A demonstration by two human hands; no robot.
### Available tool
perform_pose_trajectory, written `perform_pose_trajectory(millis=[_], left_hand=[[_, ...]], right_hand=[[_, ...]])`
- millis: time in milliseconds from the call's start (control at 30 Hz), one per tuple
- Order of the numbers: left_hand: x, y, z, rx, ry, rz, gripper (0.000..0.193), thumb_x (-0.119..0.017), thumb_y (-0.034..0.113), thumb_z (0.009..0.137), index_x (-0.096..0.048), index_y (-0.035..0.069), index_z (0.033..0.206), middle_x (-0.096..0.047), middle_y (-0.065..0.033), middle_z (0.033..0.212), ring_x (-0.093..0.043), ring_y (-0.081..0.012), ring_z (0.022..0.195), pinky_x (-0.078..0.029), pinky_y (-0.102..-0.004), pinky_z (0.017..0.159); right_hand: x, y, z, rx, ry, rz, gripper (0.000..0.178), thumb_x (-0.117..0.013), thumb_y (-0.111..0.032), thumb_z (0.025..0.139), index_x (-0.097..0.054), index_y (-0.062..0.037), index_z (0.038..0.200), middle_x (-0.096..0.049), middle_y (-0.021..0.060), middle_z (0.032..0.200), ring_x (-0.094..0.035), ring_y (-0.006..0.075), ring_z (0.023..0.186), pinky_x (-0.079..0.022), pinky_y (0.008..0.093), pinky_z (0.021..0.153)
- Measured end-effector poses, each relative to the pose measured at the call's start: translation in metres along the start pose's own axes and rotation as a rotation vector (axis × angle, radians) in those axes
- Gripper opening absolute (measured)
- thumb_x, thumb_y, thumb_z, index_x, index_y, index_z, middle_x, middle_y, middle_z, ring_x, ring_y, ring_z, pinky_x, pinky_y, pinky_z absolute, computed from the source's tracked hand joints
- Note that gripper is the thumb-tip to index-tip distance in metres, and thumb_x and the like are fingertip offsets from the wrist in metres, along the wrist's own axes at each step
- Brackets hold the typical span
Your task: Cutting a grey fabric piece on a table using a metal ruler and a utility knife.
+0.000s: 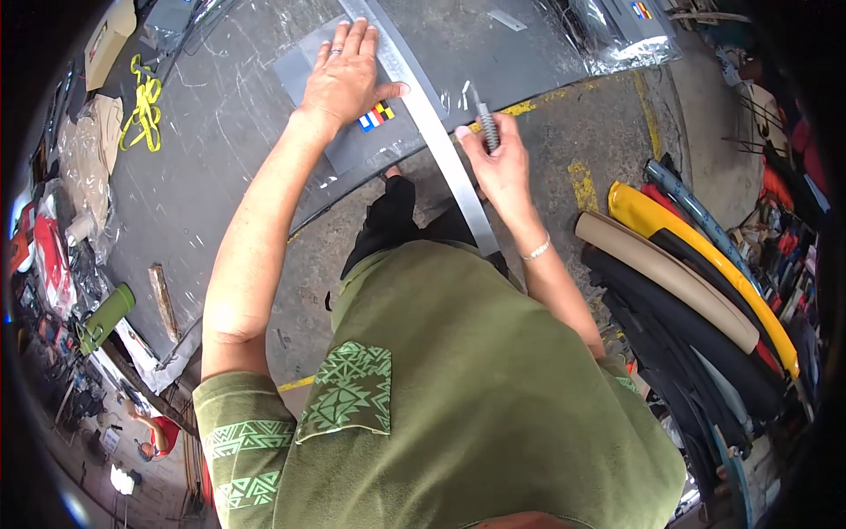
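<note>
Head view: clear plastic wrapping [630, 57] is enclosing dark material at the upper right of the grey table [220, 163], while one tan box [107, 44] is sitting at the upper left, its inside hidden.

One long metal straightedge [434, 128] is running under the thumb of the left hand [345, 84], crossing one grey sheet [348, 154] and jutting past the table's near edge toward the torso. That hand is pressing palm down, its four fingers lying nearly side by side and its thumb reaching out sideways, grasping nothing. One multicoloured patch [376, 116] is showing beside its palm.

The right hand [500, 159] is pinching one ribbed-handled cutter [487, 128] between thumb and fingers, the slim blurred tip pointing away from the body, just right of the straightedge and apart from it.

One yellow strap [145, 110] is lying looped at left; one yellow roll [687, 247] and one tan roll [670, 282] are leaning together at right.
</note>
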State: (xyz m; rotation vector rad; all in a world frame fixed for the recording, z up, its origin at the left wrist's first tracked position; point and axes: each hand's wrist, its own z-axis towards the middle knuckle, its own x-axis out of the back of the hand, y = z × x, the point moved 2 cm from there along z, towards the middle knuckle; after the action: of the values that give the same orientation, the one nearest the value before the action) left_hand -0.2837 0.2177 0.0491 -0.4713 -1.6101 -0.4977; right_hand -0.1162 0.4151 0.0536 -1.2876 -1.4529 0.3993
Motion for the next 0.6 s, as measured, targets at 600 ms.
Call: perform_pose_trajectory(millis=[600], left_hand=[[0.020,0.013,0.005,0.003,-0.179,-0.054,0.113,-0.076,0.062,0.080,-0.029,-0.012,0.153,-0.026,-0.0279,0.163,-0.025,-0.0376,0.154,-0.028,-0.0478,0.124]], right_hand=[[-0.052,-0.071,0.074,0.598,-0.058,-0.388,0.060,-0.056,-0.011,0.097,-0.040,-0.0150,0.155,-0.065,0.0215,0.095,-0.068,0.0431,0.080,-0.057,0.0512,0.075]])
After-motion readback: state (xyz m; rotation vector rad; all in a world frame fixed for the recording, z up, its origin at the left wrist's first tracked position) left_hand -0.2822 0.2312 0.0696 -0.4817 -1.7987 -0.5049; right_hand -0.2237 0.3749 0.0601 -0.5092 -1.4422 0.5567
